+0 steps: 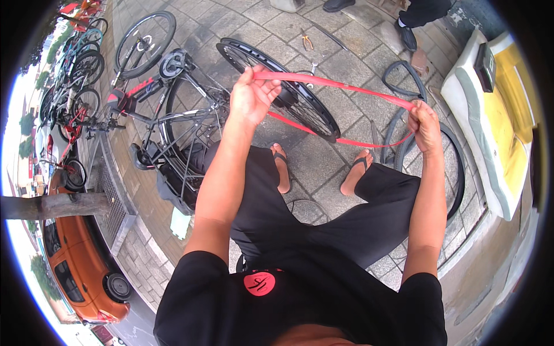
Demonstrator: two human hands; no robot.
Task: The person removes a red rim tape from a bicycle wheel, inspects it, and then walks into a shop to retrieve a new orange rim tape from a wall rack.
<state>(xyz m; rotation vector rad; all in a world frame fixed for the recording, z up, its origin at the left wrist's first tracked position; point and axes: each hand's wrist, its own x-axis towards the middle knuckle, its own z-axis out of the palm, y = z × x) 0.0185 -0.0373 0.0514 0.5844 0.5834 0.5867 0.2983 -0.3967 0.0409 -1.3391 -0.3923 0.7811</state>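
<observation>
A loop of red rim tape (340, 86) is stretched between my two hands, its lower strand hanging slack. My left hand (253, 97) pinches one end at the thumb, with its other fingers partly spread and curled. At the other end, my right hand (426, 126) is closed around the band. Behind and inside the loop is a bare black bicycle wheel rim (314, 109), tilted, with spokes and no tyre visible on it. My left hand is nearest to this rim; whether it touches the rim I cannot tell.
A bicycle (173, 109) lies at the left. On the paving are pliers (306, 40), a wrench (313, 67), a black inner tube (404, 75) and a tyre (459, 173). Another person's shoe (406, 36) is at the top right, near a yellow-and-white panel (490, 127).
</observation>
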